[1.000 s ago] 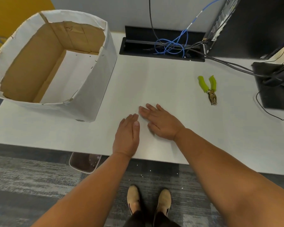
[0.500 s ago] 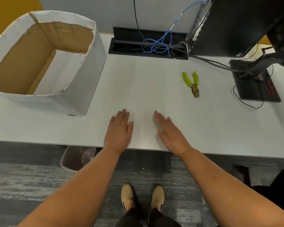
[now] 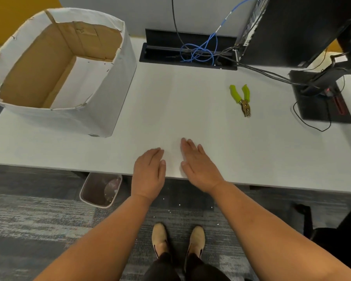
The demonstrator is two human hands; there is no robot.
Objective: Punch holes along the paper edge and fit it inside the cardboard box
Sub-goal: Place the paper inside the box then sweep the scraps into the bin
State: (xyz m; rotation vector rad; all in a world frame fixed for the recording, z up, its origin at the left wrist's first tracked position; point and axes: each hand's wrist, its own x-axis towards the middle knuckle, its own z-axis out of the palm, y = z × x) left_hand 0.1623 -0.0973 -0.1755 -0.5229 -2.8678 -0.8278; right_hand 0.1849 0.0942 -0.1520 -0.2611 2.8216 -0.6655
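Observation:
A cardboard box [image 3: 118, 82] wrapped outside in white paper stands open at the table's left. Inside it a white paper sheet [image 3: 79, 82] with small holes along its far edge lies against the floor and right wall. A hole punch [image 3: 242, 99] with lime-green handles lies on the table to the right. My left hand [image 3: 149, 173] rests flat, palm down, at the near table edge. Beside it, a little apart, my right hand [image 3: 197, 165] lies flat with the fingers pointing away. Neither hand holds anything.
The white table [image 3: 190, 110] has a black cable tray [image 3: 187, 52] with blue wires at the back. A dark monitor base [image 3: 320, 106] and cables sit at the right. A small waste bin [image 3: 100, 189] stands on the carpet under the table edge.
Both hands slid back toward the near table edge and spread slightly apart, staying flat. The box, paper and punch have not moved; the view shifted.

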